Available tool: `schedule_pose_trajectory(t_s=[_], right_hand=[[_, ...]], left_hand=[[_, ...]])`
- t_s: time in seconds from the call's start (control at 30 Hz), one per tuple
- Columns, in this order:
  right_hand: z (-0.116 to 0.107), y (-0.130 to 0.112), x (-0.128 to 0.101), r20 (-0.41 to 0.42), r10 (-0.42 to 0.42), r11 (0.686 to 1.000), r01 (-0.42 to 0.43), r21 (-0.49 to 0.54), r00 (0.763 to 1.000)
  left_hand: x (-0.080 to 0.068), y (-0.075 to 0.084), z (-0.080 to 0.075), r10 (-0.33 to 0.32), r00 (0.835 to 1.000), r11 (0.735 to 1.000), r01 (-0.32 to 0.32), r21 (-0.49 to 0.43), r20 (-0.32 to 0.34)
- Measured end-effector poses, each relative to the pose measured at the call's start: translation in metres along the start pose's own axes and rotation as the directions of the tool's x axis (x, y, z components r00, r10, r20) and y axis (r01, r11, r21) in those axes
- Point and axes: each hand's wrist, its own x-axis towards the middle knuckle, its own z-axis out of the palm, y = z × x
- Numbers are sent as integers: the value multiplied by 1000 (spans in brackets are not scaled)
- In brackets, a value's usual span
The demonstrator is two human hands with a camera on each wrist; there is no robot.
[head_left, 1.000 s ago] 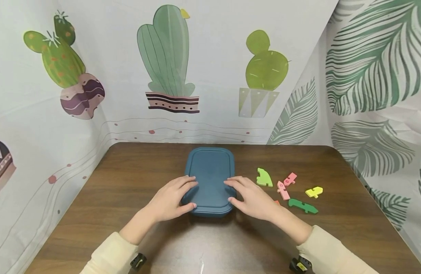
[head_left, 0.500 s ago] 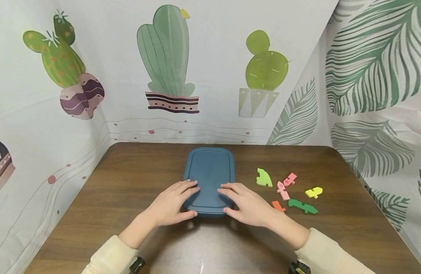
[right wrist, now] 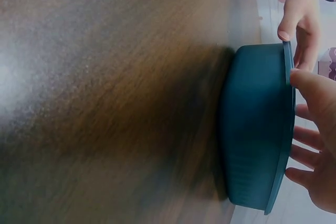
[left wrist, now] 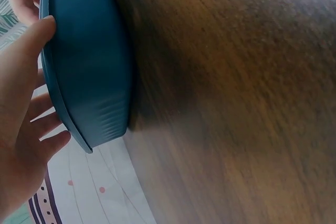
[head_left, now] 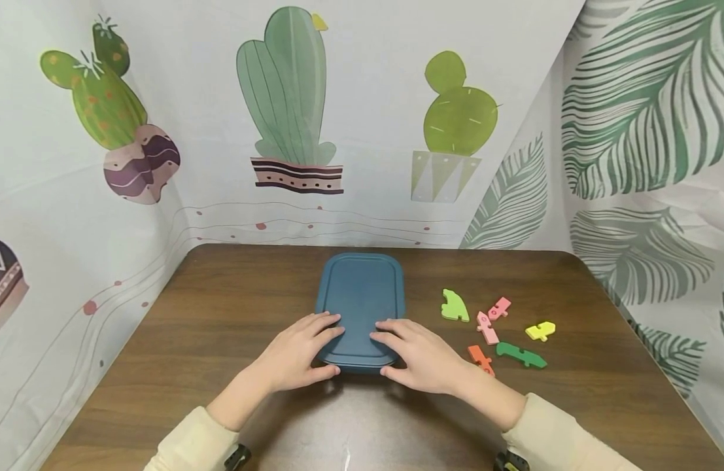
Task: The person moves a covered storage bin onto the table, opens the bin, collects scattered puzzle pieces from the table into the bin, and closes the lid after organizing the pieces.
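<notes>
A blue lidded box (left wrist: 89, 56) stands on the brown table, with its flat lid (head_left: 362, 288) seated on it. On the lid's near left part lie the extended fingers of my left hand (head_left: 299, 353); its thumb (left wrist: 48, 25) touches the rim at the near end. My right hand (head_left: 426, 356) mirrors it at the near right, fingers over the lid and thumb (right wrist: 300, 78) at the near rim. Neither hand's fingers curl under the rim in the wrist views.
Right of the box lie loose puzzle-like pieces: light green (head_left: 454, 305), two pink (head_left: 487, 327), yellow (head_left: 541, 330), dark green (head_left: 521, 354) and orange (head_left: 481, 359). The orange one is beside my right forearm. A printed cloth (head_left: 373, 131) hangs behind the table (head_left: 238, 281).
Both hands have slid toward the box's near end, the right one farther and also leftward. The orange piece has come out from behind my right hand. The box has not moved.
</notes>
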Motion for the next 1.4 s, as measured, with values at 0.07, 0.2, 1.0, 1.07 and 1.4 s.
schedule_pose_trajectory(t_s=[0.07,0.2,1.0,1.07,1.4], right_hand=[[1,-1,0,7,-1,1000,1,-8,1000],[2,-1,0,6,-8,1000,8,-26,1000],[7,1,-3,-39,-144,971,134,-196,989],[6,0,-3,-29,-144,969,135,-207,989],[7,-2,-3,-22,-170,946,157,-283,985]], left_hand=[[0,0,1,-2,1000,1000,2,2,-2],[0,1,1,-6,1000,1000,6,3,-12],[4,1,-3,34,999,996,-31,81,-28],[5,1,-3,41,999,996,-38,85,-29],[6,2,-5,60,997,990,-54,127,-40]])
